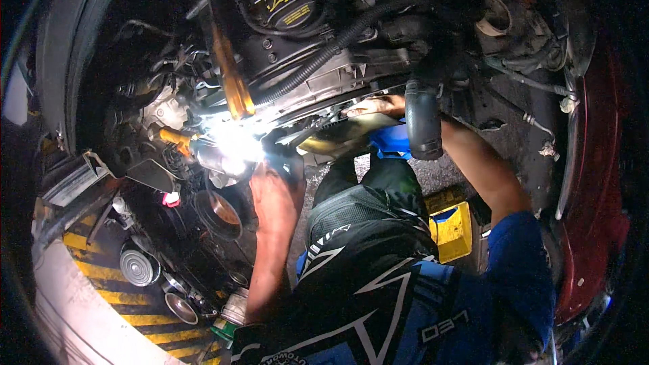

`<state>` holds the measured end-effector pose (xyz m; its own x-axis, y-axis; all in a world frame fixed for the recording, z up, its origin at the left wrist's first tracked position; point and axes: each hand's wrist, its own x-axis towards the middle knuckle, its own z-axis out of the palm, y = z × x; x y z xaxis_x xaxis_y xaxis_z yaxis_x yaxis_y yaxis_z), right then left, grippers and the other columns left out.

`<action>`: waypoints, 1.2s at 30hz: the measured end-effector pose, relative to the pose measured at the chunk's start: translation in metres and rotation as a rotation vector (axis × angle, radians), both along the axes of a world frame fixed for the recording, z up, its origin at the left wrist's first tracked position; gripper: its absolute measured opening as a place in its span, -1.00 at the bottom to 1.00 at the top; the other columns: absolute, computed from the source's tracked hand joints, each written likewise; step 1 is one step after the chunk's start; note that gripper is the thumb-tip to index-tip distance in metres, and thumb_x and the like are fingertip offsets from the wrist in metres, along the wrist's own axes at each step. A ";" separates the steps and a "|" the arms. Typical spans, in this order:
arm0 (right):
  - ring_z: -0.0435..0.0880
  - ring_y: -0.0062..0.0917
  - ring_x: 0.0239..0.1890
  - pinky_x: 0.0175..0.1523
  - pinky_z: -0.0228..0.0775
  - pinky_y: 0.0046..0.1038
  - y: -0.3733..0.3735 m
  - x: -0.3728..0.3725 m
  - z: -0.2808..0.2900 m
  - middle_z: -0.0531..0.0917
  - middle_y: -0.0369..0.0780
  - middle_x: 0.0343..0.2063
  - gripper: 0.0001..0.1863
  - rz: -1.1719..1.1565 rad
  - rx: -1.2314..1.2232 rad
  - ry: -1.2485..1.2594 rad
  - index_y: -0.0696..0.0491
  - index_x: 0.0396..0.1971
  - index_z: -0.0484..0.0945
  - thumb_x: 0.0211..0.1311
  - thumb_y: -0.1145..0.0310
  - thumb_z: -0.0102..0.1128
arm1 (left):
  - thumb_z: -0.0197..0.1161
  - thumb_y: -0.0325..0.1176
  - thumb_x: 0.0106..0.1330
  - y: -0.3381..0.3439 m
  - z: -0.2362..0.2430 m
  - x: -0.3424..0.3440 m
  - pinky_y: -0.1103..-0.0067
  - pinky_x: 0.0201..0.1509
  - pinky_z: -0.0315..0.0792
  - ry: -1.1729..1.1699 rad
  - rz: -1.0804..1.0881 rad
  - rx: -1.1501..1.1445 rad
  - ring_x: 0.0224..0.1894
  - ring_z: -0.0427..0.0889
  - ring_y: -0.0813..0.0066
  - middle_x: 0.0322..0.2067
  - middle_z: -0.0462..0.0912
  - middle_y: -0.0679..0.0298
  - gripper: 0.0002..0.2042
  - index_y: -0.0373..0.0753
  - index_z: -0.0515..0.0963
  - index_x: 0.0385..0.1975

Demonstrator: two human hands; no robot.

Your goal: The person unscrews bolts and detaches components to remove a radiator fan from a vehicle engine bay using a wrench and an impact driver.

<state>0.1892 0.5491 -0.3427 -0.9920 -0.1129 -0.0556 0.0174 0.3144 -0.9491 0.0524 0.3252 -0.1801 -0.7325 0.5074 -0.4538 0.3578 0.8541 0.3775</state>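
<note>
My left hand point(278, 163) reaches into the front of an engine bay beside a glaring light point(233, 150). Glare and shadow hide its fingers. My right hand point(376, 105) reaches in behind a thick black hose point(424, 122), at the lower edge of the engine point(351, 71). Its fingers are bent together above a pale yellowish curved part point(338, 136); what they grip cannot be made out. Close to the light, a screwdriver with an amber handle point(232, 88) stands with its shaft pointing away from me. A bright blue object point(391, 140) lies just below my right wrist.
A ribbed black conduit point(304, 71) crosses the engine. Loose pipes and connectors point(541, 128) hang at the right, near a red body panel point(591, 216). On the floor are a yellow tray point(454, 233) and, at left, a round metal part point(137, 267) by yellow-black stripes.
</note>
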 end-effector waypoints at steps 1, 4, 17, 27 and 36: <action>0.52 -0.53 -0.09 0.05 0.31 -0.41 0.000 0.000 -0.001 0.58 -0.27 -0.14 -0.69 0.000 0.001 -0.002 0.01 -0.02 0.45 0.31 0.25 -0.09 | 0.08 -0.42 0.17 0.003 -0.001 -0.001 0.34 -0.18 0.42 0.137 -0.113 0.124 -0.30 0.55 0.03 -0.32 0.57 -0.03 -0.76 -0.38 0.46 -0.20; 0.51 -0.53 -0.09 0.06 0.31 -0.41 -0.001 -0.001 -0.001 0.58 -0.27 -0.14 -0.69 0.005 0.002 0.000 0.01 -0.03 0.46 0.31 0.25 -0.09 | 0.29 -0.45 0.02 0.011 0.006 0.001 0.33 -0.32 0.47 0.326 -0.257 0.252 -0.41 0.59 0.02 -0.43 0.59 -0.01 -0.71 -0.36 0.46 -0.24; 0.50 -0.52 -0.07 0.08 0.28 -0.39 -0.002 0.000 -0.002 0.58 -0.26 -0.13 -0.70 0.022 -0.001 -0.014 0.01 -0.05 0.47 0.30 0.25 -0.07 | 0.34 -0.50 0.08 -0.004 0.095 0.022 0.63 -0.39 0.47 0.352 -0.071 0.451 -0.48 0.61 0.52 -0.47 0.64 0.16 -0.79 -0.37 0.49 -0.31; 0.49 -0.51 -0.06 0.10 0.26 -0.38 -0.001 0.001 -0.007 0.58 -0.26 -0.12 -0.71 0.026 -0.011 -0.016 0.01 -0.07 0.48 0.28 0.24 -0.05 | 0.40 -0.17 -0.05 -0.037 0.123 0.010 0.44 -0.34 0.45 0.441 0.055 0.907 -0.42 0.52 0.31 -0.45 0.48 0.15 -0.62 -0.23 0.37 -0.39; 0.49 -0.51 -0.05 0.12 0.25 -0.37 -0.003 0.003 -0.016 0.58 -0.26 -0.11 -0.71 -0.017 -0.025 0.014 0.01 -0.08 0.49 0.27 0.24 -0.04 | 0.09 -0.45 0.14 0.070 0.057 0.010 0.31 -0.26 0.49 0.200 -0.775 -0.177 -0.32 0.58 0.08 -0.42 0.55 -0.01 -0.91 -0.30 0.51 -0.50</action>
<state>0.1922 0.5463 -0.3584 -0.9945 -0.0971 -0.0392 0.0093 0.2908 -0.9568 0.0622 0.3949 -0.1234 -0.2788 0.8360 -0.4727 0.9174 0.3773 0.1264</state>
